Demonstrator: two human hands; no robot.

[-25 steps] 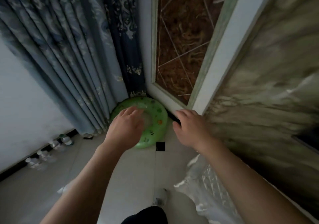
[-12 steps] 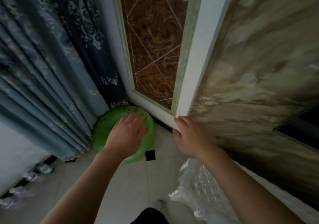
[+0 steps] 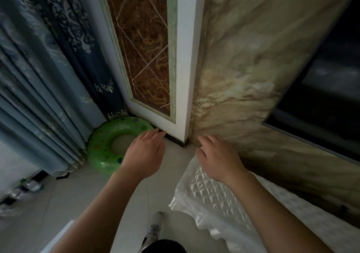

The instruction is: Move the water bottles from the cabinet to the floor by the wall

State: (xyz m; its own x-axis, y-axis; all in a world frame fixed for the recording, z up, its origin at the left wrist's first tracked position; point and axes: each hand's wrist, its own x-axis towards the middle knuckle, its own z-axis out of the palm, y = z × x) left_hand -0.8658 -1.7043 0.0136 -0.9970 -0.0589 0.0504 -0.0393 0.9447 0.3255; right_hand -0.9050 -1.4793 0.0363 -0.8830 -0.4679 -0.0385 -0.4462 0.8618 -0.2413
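Reaching forward with left hand (image 3: pixel 144 155) and right hand (image 3: pixel 219 160) empty, fingers loose, water bottles (image 3: pixel 29 185) by the wall (image 3: pixel 11 165) at far left; risking a stumble on the swim ring (image 3: pixel 102 152).

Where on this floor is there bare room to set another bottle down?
Bare floor tile lies between the water bottles by the left wall, the green swim ring and the white quilted cloth. The corner under the curtain is crowded by the ring; the cloth covers the right side.
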